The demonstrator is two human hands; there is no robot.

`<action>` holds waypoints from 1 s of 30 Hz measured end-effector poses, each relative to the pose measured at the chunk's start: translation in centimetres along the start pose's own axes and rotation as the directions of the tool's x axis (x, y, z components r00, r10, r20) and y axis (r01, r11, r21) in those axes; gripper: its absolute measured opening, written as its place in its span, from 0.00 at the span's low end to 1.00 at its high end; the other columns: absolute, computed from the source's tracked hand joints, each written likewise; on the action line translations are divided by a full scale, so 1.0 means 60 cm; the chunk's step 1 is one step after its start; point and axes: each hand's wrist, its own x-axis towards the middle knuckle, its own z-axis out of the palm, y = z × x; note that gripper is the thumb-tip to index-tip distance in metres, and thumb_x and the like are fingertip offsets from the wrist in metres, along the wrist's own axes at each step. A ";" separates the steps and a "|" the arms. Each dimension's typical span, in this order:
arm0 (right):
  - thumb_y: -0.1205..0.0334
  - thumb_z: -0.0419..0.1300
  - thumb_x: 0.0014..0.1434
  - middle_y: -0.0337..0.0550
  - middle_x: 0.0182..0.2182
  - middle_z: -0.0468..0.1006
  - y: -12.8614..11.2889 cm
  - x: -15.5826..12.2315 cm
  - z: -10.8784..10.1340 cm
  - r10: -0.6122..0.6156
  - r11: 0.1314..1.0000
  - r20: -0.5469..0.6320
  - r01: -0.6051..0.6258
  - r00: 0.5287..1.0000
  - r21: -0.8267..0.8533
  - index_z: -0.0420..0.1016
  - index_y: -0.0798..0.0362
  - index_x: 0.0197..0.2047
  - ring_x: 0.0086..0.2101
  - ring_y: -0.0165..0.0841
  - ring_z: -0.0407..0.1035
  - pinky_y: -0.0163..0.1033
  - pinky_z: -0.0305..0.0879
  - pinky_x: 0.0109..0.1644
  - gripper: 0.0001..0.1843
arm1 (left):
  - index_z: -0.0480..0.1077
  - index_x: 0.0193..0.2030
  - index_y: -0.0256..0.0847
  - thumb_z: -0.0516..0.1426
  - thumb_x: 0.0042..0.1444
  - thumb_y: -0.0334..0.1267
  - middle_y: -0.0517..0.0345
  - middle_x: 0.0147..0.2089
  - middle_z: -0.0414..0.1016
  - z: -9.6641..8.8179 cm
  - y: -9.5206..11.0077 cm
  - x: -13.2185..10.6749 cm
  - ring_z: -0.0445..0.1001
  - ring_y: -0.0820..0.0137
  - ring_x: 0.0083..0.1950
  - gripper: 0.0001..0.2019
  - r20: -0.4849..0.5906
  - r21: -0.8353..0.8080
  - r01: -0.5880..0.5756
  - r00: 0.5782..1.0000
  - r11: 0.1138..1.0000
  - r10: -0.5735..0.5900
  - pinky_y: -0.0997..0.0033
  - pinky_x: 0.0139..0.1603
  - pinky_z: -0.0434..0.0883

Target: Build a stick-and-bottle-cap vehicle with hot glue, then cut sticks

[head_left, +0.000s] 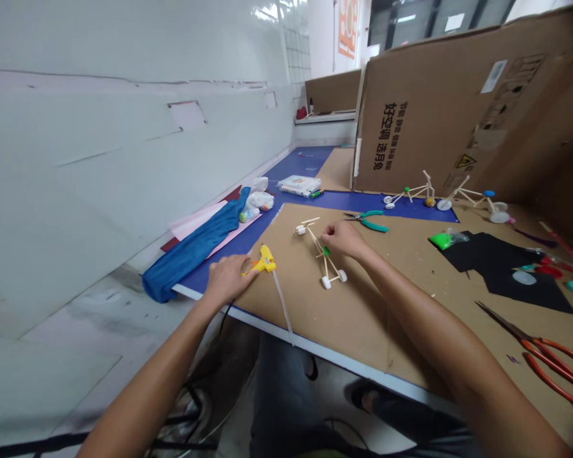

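My left hand is wrapped round a yellow glue gun that lies near the table's left front edge, with a white glue stick trailing from it. My right hand pinches a small white stick frame with white wheels that rests on the brown cardboard sheet. A green piece sits on that frame, right by my fingers.
Green-handled pliers lie just beyond my right hand. Two finished stick models stand before a big cardboard box. Red scissors lie at the right front. Black paper, a green bag and a blue cloth are around.
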 end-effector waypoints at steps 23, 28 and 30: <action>0.54 0.63 0.52 0.44 0.29 0.82 -0.016 0.023 0.008 0.026 0.993 0.094 -0.015 0.995 -0.117 0.81 0.51 0.33 0.32 0.35 0.71 0.36 0.56 0.33 0.10 | 0.78 0.45 0.42 0.55 0.63 0.45 0.47 0.51 0.80 0.006 0.148 0.157 0.71 0.53 0.55 0.14 -0.239 -0.192 -0.220 0.956 0.956 0.172 0.56 0.52 0.61; 0.55 0.62 0.51 0.43 0.28 0.81 -0.021 0.023 0.010 0.026 0.990 0.103 -0.012 0.994 -0.137 0.81 0.49 0.32 0.30 0.35 0.71 0.37 0.55 0.31 0.09 | 0.78 0.46 0.42 0.55 0.63 0.45 0.47 0.51 0.80 0.004 0.151 0.159 0.71 0.53 0.55 0.14 -0.251 -0.201 -0.223 0.953 0.954 0.169 0.56 0.52 0.60; 0.56 0.62 0.51 0.43 0.29 0.81 -0.021 0.024 0.011 0.026 0.989 0.098 -0.011 0.995 -0.151 0.81 0.49 0.32 0.30 0.35 0.71 0.37 0.55 0.31 0.09 | 0.78 0.46 0.42 0.55 0.63 0.45 0.48 0.51 0.80 0.005 0.151 0.159 0.71 0.53 0.55 0.13 -0.263 -0.207 -0.231 0.949 0.951 0.174 0.56 0.52 0.59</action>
